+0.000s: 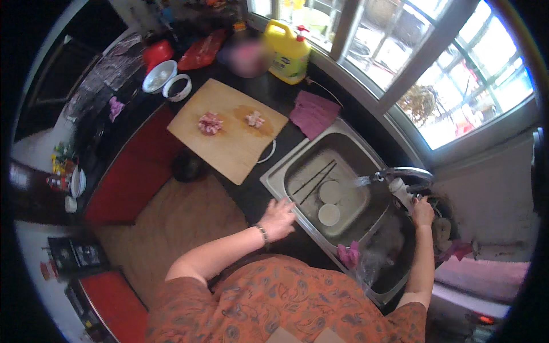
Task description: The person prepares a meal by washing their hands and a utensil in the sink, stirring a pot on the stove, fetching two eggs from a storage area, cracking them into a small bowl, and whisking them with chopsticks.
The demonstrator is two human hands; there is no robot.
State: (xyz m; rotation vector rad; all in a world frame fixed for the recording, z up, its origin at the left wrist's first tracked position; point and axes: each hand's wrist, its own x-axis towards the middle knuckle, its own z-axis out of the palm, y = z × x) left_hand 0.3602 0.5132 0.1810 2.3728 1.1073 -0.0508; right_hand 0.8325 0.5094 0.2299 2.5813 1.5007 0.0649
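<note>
I've got the right hand at the tap beside the sink, likely to work the flow; can't tell if its fingers grip. Left hand is loosely open near the rim, maybe for balance.

Right fingers at faucet; left fingers at sink rim; chopsticks inside.

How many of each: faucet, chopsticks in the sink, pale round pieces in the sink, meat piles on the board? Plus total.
Faucet: 1
Chopsticks: 2
Pale round pieces: 2
Meat piles: 2
Total: 7
</note>
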